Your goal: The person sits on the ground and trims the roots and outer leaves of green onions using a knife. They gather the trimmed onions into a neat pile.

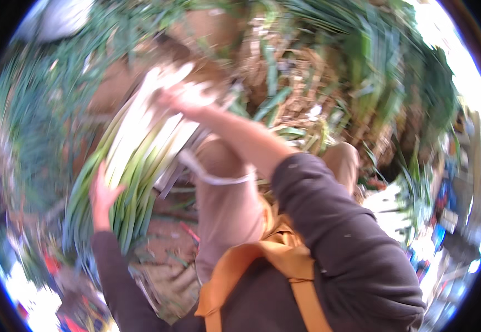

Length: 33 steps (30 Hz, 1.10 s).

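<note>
A thick bunch of leeks (141,145) lies slantwise at the left, white ends towards the top and green leaves towards the lower left. My left hand (104,195) rests against the bunch's outer side at the green part, thumb and fingers spread. Across the white ends reaches my right hand (186,99), touching or just above them; motion blur hides its fingers, and whether it grips any leek cannot be told.
More leeks (369,62) with rooty, brown lower ends are heaped at the top right. Other green leeks (41,120) spread along the left. Dry peelings (307,87) lie beyond my knees. A white sack (64,18) is at the top left, and brown cloth (174,286) lies below.
</note>
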Motion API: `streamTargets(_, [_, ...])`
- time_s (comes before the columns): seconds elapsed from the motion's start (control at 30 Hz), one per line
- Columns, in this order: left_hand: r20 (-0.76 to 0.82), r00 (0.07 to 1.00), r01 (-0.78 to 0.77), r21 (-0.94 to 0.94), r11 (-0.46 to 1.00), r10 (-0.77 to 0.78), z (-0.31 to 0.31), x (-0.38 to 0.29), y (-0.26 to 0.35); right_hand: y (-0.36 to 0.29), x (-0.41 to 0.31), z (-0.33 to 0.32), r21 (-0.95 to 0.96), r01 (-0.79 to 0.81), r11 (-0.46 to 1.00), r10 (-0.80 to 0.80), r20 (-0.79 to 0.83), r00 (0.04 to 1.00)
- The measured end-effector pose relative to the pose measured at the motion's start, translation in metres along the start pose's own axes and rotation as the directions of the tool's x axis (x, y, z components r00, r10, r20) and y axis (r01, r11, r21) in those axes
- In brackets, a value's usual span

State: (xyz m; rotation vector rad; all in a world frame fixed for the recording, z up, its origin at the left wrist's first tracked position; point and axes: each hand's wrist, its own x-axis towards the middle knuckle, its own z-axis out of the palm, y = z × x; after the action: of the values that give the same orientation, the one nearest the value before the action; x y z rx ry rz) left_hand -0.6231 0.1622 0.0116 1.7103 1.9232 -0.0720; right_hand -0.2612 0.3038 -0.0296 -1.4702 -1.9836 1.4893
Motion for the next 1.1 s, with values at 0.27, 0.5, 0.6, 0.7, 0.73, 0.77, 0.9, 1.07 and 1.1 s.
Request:
streamTargets(0.27, [-0.016,1.000,-0.018,-0.010,1.000,0.018,-0.012,-0.004,0.024,0.050,-0.092,-0.023,-0.201,0.236,0.951,-0.301,-0.424,0.854])
streamTargets(0.5, [-0.403,0.871,-0.441,-0.396,0.805,0.280,0.020,0.001,0.240,0.268,-0.258,-0.101,-0.080,-0.563,0.822,0.370,-0.677,0.636])
streamTargets(0.6, [-0.079,0.930,-0.349,-0.496,0.795,0.358,0.061,-0.026,0.358,0.337,-0.310,-0.128,0.075,-0.721,0.689,0.584,-0.648,0.490])
streamTargets(0.7, [0.217,0.807,-0.271,-0.689,0.672,0.549,0.114,-0.050,0.447,0.366,-0.340,-0.119,0.008,-0.772,0.635,0.604,-0.629,0.490])
streamTargets(0.73, [0.367,0.750,-0.222,-0.645,0.731,0.551,0.130,-0.059,0.467,0.362,-0.342,-0.106,0.032,-0.834,0.550,0.748,-0.463,0.476])
streamTargets(0.77, [0.544,0.687,-0.143,-0.548,0.824,0.481,0.144,-0.065,0.485,0.354,-0.339,-0.091,0.034,-0.889,0.458,0.859,-0.276,0.432])
streamTargets(0.9, [0.551,0.527,-0.496,-0.419,0.761,0.647,0.172,-0.046,0.535,0.266,-0.316,0.021,0.218,-0.642,0.735,0.643,0.077,0.762])
streamTargets(1.07, [0.394,0.661,-0.514,-0.382,0.768,0.639,0.202,0.003,0.570,0.242,-0.307,0.069,0.320,-0.412,0.853,0.288,0.369,0.883])
streamTargets(1.1, [0.476,0.679,-0.373,-0.432,0.821,0.559,0.208,0.008,0.573,0.256,-0.310,0.056,0.345,-0.385,0.856,0.207,0.454,0.867])
